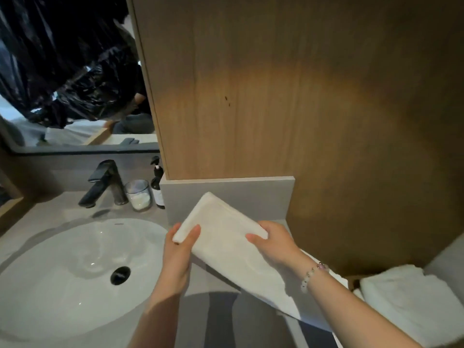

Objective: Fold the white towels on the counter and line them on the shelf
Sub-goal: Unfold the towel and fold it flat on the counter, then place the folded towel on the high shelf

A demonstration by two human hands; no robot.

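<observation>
A long folded white towel [226, 237] slants from the grey backsplash down toward the lower right, above the counter's right end. My left hand [179, 249] grips its near left corner, thumb on top. My right hand [273, 243] holds the towel's right edge, fingers curled over it; a bead bracelet sits on that wrist. A second white towel [411, 300] lies folded on a lower surface at the far right.
A white oval sink [75, 267] fills the grey counter [37, 204] to the left, with a black faucet [103, 182], a glass jar [139, 194] and a dark pump bottle [157, 187] behind it. A wood panel [276, 96] rises ahead, a mirror [70, 71] at upper left.
</observation>
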